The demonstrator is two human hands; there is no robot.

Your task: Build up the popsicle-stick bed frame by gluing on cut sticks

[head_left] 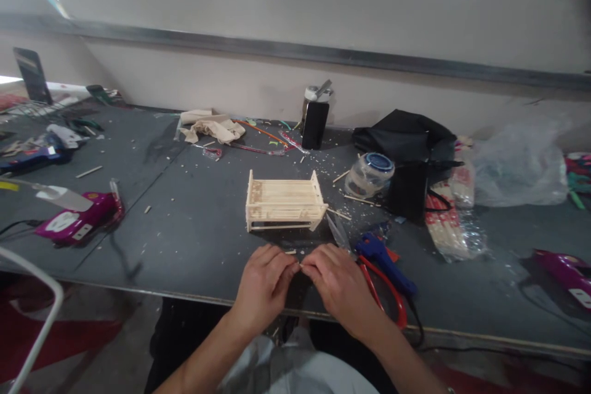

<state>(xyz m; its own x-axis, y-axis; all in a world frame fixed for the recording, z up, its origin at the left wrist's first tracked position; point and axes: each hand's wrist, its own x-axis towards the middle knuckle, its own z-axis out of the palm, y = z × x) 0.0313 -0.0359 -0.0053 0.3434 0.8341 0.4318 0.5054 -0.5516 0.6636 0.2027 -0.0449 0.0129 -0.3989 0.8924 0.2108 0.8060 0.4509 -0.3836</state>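
Note:
My left hand (265, 280) and my right hand (339, 283) meet at the table's front edge, fingertips almost touching. Both are closed in a pinch, and a tiny pale bit shows between them, too small to name. Just beyond them stands a small model bed (286, 194) made of light wooden sticks, with posts at its ends and brownish patches on some slats. Close to my right hand lie red-handled scissors (399, 305), partly hidden by that hand, and a blue hot glue gun (388, 266). A short stick piece (290, 252) rests near my left fingertips.
At the back are a phone (316, 125) propped on a bottle (318, 93) and a crumpled cloth (212, 126). A clear jar (369, 175), black bag (406, 135) and bagged sticks (452, 221) occupy the right. Purple devices (80, 218) lie at both sides. Wood scraps litter the grey table (184, 246).

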